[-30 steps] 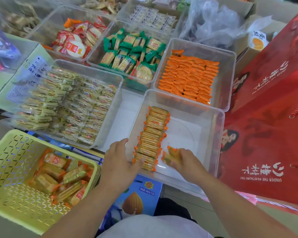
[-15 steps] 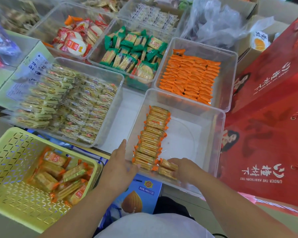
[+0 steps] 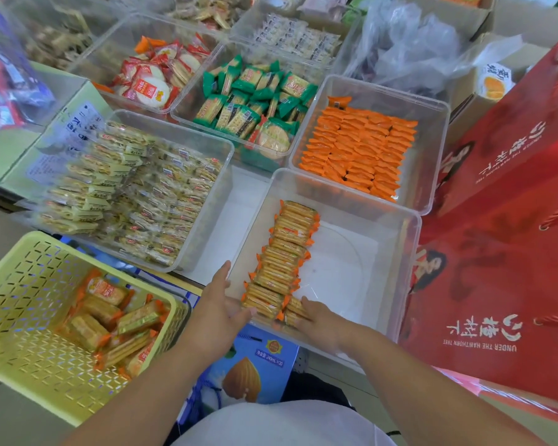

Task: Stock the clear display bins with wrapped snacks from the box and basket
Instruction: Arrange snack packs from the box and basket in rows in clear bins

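Left hand flat against near-left wall of clear plastic bin. Right hand, fingers straight, presses orange-ended cracker packs onto the row. Risk: push too hard, row buckles. More in yellow slotted basket.

Red gift bags, clear plastic bag

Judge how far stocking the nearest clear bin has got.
Done: one row of cracker packs lines the bin. In hand: the right hand rests on a pack starting a second row; the left hand touches the bin's corner. Left: loose packs in the yellow basket.
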